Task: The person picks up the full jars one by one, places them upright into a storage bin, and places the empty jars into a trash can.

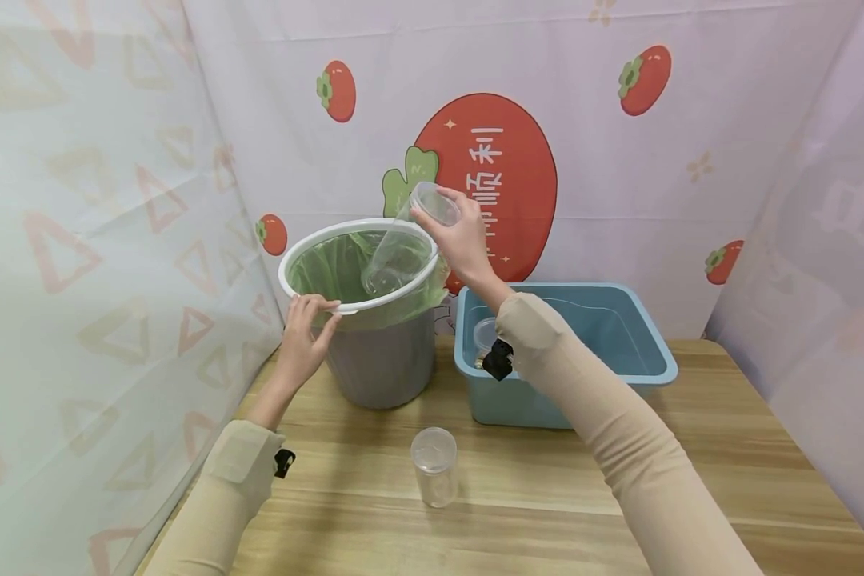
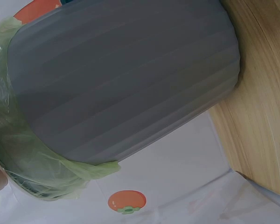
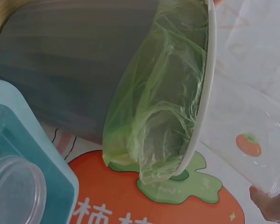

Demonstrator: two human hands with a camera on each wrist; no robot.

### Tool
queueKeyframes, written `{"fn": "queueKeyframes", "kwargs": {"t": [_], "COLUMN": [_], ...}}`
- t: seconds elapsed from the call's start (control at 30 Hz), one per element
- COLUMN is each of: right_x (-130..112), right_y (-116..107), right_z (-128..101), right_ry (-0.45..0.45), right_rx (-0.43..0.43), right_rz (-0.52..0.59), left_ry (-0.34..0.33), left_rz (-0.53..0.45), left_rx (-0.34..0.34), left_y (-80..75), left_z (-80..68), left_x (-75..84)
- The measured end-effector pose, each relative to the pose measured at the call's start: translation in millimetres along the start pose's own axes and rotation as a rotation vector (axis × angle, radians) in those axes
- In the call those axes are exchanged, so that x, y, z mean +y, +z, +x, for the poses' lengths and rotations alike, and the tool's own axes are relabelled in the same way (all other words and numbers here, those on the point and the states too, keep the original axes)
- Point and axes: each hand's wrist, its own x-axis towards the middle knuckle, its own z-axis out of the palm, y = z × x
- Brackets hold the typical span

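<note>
My right hand (image 1: 461,236) holds a clear plastic jar (image 1: 396,252) near its upper end. The jar slants down to the left, its lower end inside the mouth of a grey trash can (image 1: 382,364) lined with a green bag (image 1: 331,260). At the can's near left edge, my left hand (image 1: 306,340) grips the white rim (image 1: 363,304), thumb against the outside. The right wrist view shows the tilted jar (image 3: 249,135) crossing the rim, fingertips (image 3: 270,205) at its far end. Another clear jar (image 1: 435,472), with a lid, stands upright on the table.
A blue plastic tub (image 1: 565,400) sits right of the trash can, beneath my right forearm. Inside it is a clear lidded jar (image 1: 486,334), partly covered by the sleeve. Patterned cloth (image 1: 598,184) hangs behind and along both sides of the wooden table (image 1: 360,528).
</note>
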Motion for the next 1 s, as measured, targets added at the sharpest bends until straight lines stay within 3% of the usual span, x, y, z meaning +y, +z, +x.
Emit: {"fn": "queueKeyframes", "kwargs": {"t": [0.6,1.0], "right_x": [12.8,21.2], "right_y": [18.3,6.8], "right_z": [-12.6,-32.9], "right_ry": [0.042,0.007], "right_rx": [-0.212,-0.323], "right_rz": [-0.105,-0.116], "left_ry": [0.001,-0.002], "left_rz": [-0.013,-0.015], "left_rx": [-0.005,-0.012], "left_y": [-0.5,-1.0], "left_z": [-0.2,-0.2], "left_x": [-0.5,0.8]}}
